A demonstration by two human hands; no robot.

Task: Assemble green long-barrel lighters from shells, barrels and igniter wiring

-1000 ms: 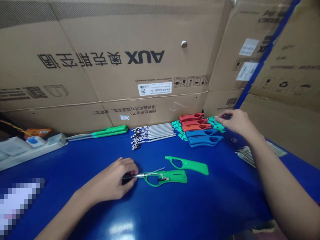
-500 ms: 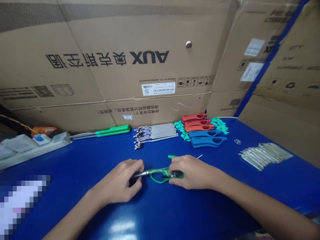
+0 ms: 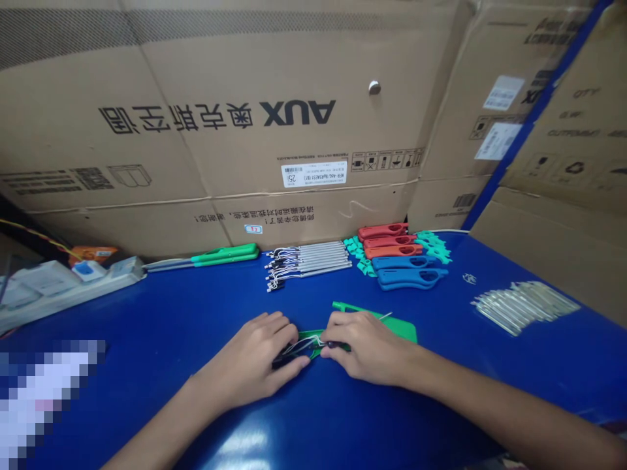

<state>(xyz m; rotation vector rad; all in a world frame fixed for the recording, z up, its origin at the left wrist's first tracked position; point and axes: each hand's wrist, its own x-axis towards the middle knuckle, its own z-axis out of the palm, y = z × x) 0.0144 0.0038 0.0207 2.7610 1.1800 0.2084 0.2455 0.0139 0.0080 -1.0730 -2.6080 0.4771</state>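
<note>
Between my hands lies a green lighter casing half, mostly covered by my fingers. My left hand pinches a dark rod-like part at its left end, apparently the metal lighter tube, largely hidden by the fingers. Thin white wires run from there toward the right. My right hand is closed on a small black igniter over the casing, between thumb and fingers. Behind and right of that hand lies another green casing half, with a thin pale stick beside the knuckles.
At the back lie green lighters, wired metal tubes, small teal parts, red casings and blue casings. Clear slim parts lie right; a power strip stands left. Cardboard walls the blue table.
My left hand has moved right, closer to my right hand, and the shiny tube is now mostly covered. The wires bow upward between the hands. More of the rear green casing half shows.
</note>
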